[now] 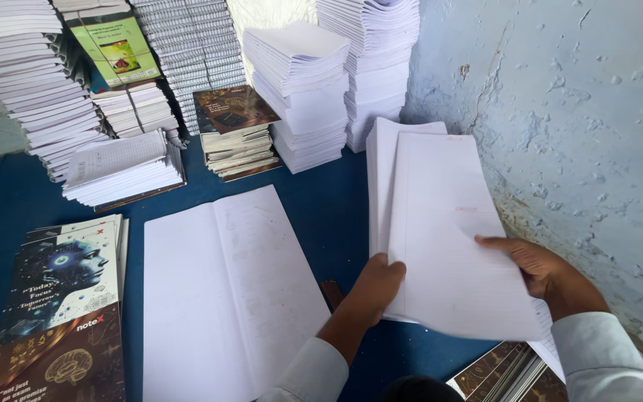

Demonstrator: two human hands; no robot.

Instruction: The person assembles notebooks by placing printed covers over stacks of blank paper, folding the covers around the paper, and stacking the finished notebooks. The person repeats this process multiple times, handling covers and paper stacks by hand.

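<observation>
My left hand (372,286) grips the near left edge of a bundle of white ruled sheets (448,223), and my right hand (541,269) holds its right edge. The bundle is lifted slightly above a flat pile of similar sheets (381,171) lying along the blue wall. To the left lies an open spread of unfolded white sheets (225,290) on the blue floor covering (321,208).
Printed dark notebook covers (61,305) lie at the left, and more (500,372) near my right knee. Tall stacks of white paper (303,89) and bound notebooks (195,52) stand at the back. A rough blue wall (574,112) closes the right side.
</observation>
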